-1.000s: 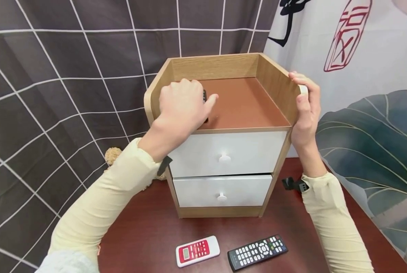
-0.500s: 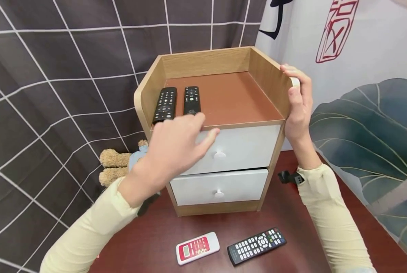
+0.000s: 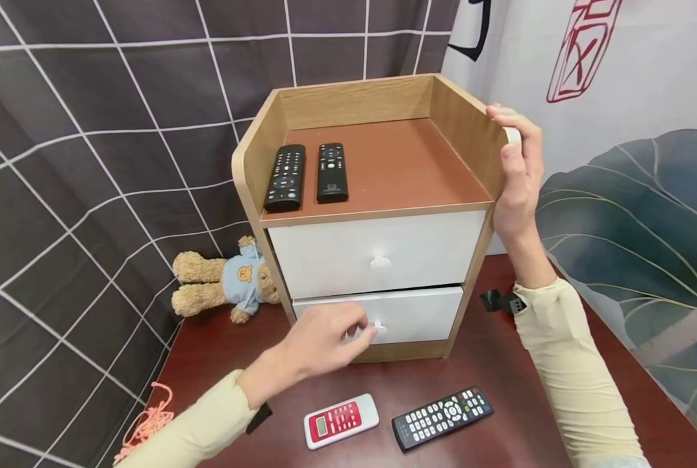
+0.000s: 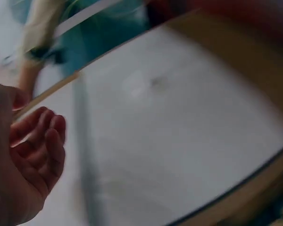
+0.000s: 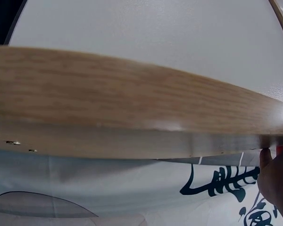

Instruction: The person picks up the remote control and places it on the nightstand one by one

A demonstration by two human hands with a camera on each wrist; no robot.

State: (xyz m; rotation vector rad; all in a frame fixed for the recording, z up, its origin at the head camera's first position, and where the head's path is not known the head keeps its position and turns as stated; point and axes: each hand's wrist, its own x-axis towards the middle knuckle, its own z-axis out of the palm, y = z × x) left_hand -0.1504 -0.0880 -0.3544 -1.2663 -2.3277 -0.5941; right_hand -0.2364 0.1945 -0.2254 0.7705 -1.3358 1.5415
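A small wooden cabinet [image 3: 395,162] with a raised rim and two white drawers stands on the dark red table. My right hand [image 3: 518,175] grips the front end of its right side panel, fingers outside and thumb at the front edge. My left hand [image 3: 325,338], fingers loosely bent, is in front of the lower drawer [image 3: 427,309], thumb and fingertips right at its white knob [image 3: 379,329]. A thin dark gap shows above that drawer. In the blurred left wrist view nothing lies inside the hand [image 4: 35,155]. Two black remotes, one left [image 3: 286,177] and one right [image 3: 331,172], lie on the cabinet top.
In front of the cabinet lie a white-and-red remote [image 3: 342,421] and a black remote [image 3: 442,416]. A teddy bear [image 3: 240,279] in a blue top lies against the cabinet's left side. Pink cord [image 3: 149,422] is at the left edge. Curtains hang behind.
My left hand has left the black remote on the cabinet top and come down to the lower drawer's knob. The right hand keeps its grip on the side panel.
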